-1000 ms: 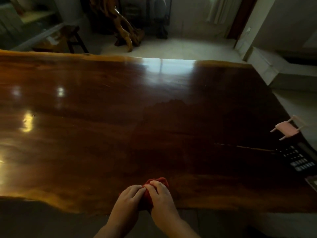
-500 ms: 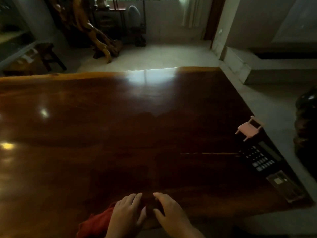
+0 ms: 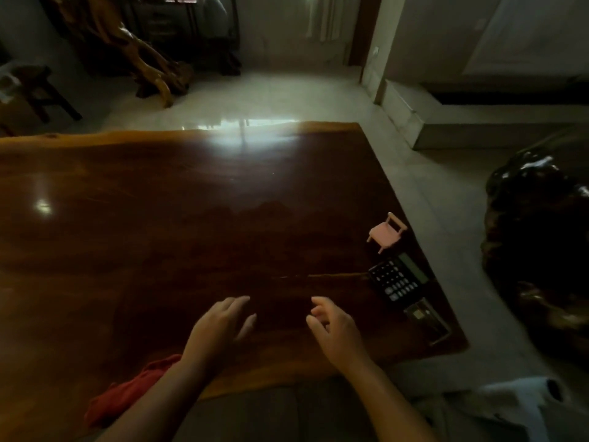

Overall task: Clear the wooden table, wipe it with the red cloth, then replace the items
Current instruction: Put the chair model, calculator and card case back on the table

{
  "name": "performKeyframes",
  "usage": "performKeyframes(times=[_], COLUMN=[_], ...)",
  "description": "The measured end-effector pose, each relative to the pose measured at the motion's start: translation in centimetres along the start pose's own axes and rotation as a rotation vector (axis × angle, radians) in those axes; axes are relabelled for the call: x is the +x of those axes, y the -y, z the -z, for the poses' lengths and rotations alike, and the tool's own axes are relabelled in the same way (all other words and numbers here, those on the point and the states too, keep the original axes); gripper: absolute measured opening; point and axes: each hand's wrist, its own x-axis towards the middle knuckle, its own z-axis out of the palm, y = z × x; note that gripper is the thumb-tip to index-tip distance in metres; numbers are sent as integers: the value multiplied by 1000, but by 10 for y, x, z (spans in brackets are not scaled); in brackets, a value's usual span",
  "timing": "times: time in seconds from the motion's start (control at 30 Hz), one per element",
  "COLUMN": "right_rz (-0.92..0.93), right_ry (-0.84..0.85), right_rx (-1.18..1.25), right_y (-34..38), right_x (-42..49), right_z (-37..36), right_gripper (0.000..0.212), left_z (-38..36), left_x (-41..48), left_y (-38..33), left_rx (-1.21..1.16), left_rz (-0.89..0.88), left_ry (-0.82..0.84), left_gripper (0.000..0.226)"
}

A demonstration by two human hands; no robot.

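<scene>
The red cloth (image 3: 127, 389) lies bunched on the near edge of the worktop (image 3: 191, 218), just behind and outboard of the left hand (image 3: 220, 327), partly under that forearm. It is let go: the left hand hovers ahead of it with fingers spread and nothing in them. The right hand (image 3: 334, 323) is likewise loose, fingers curled slightly, gripping nothing, a short gap inboard of the left hand.

The 3 items to be put back sit in a line along the worktop's right edge, all forward and to the outside of the right hand. Nearest is a flat dark card-like piece (image 3: 427, 320) with a pale patch, just off the right hand's outer side; what it is I cannot tell. Beyond it lies the black calculator (image 3: 396, 277), its long axis slanting away toward the far right corner, keys facing up. Farther still stands the small pink toy chair (image 3: 387, 232), close to the edge.

Judging by the dropped cloth and the bare, shiny wood, the wiping looks finished and replacing the items is the step in hand. The right hand is clearly nearer to all 3; the left would have to cross the body. A reach forward and outward with the right hand meets the flat piece first, then the calculator, best gripped across its short side.
</scene>
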Motion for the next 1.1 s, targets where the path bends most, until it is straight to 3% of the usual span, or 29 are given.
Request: performKeyframes(times=[0.13,0.3,0.63,0.93,1.1], right_rz=[-10,-52,-223,-365,-357], right_ry=[-69,-126,-155,-144,-220], right_rx=[28,32,44,19,-160], right_y=[4,10,7,-61,-109], right_x=[-7,-14,14,109,172], right_z=[19,25,12,60,92], right_gripper=[48,50,43,50,54], left_z=[3,1,-12,-47,-82], left_x=[9,24,68,122,143], left_y=[-15,-14,29,87,99], left_rx=[-78,-114,-153,-68,30], left_rz=[-65,-123,-85,106,217], left_ry=[-33,40,145,266,301], left_gripper=[46,49,48,57,70])
